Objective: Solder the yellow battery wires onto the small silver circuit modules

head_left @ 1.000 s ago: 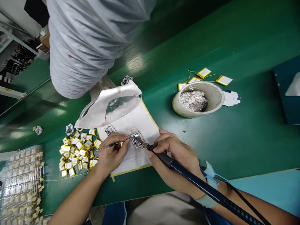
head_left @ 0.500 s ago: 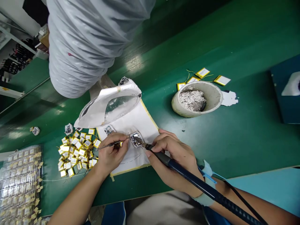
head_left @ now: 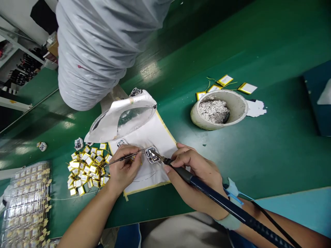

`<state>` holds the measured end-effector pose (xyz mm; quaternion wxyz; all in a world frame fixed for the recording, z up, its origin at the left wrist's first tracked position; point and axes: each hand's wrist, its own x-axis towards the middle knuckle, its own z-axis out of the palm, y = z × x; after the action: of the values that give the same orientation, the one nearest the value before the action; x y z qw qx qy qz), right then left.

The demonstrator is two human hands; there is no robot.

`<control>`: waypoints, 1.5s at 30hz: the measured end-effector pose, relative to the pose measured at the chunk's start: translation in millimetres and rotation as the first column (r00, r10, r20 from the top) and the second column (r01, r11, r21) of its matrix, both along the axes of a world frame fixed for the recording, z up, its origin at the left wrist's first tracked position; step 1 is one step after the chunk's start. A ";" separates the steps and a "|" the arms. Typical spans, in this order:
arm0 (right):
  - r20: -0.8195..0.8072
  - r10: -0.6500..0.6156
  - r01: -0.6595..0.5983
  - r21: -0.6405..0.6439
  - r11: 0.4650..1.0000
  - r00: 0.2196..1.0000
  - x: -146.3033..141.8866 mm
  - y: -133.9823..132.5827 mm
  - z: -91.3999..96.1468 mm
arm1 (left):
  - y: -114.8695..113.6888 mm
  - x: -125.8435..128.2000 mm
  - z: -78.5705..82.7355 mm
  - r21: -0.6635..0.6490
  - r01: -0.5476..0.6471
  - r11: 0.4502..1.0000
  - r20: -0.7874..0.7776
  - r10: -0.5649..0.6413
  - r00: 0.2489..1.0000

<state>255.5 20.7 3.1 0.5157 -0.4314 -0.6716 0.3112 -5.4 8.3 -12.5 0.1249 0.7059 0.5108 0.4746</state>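
Observation:
A small white-cased circuit unit [head_left: 149, 159] lies on the white sheet [head_left: 141, 135] between my hands. My right hand [head_left: 198, 172] is closed around a soldering iron [head_left: 219, 196], whose tip reaches over the circuit board from the right. My left hand [head_left: 126, 166] pinches thin dark tweezers [head_left: 121, 158]; their points end at the unit's left edge. Whether either tip touches the board is too small to tell. Another circuit unit [head_left: 121, 142] lies just beyond my left hand, partly hidden by it.
Yellow-edged battery cells [head_left: 88, 165] are heaped at left, beside a clear tray [head_left: 26, 203] of parts. A clear shield [head_left: 134, 117] stands behind the work, under a grey duct [head_left: 95, 51]. A pot [head_left: 239, 106] of metallic bits stands right, with several cells [head_left: 247, 88] behind it.
The whole view has shifted slightly, so things appear a little further right. Both hands keep their hold on the tweezers and the soldering iron, with the iron's tip still over the unit.

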 end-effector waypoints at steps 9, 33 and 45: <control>0.013 -0.005 0.005 -0.009 1.000 1.000 1.3 -1.4 -1.1 | 0.1 0.7 1.4 0.011 0.016 1.000 -0.007 -0.016 1.000; 0.010 0.003 -0.003 -0.004 1.000 1.000 2.8 0.5 -2.0 | -1.9 -1.4 -5.3 0.002 -0.039 0.999 0.000 0.039 0.999; 0.009 0.010 -0.010 0.018 1.000 1.000 2.2 2.3 -0.7 | 1.2 0.0 7.0 0.005 0.102 0.995 -0.036 -0.102 0.994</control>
<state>257.7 23.1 2.4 0.5151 -0.4248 -0.6789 0.3056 -5.4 9.5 -5.5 0.1376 0.7397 0.4748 0.4566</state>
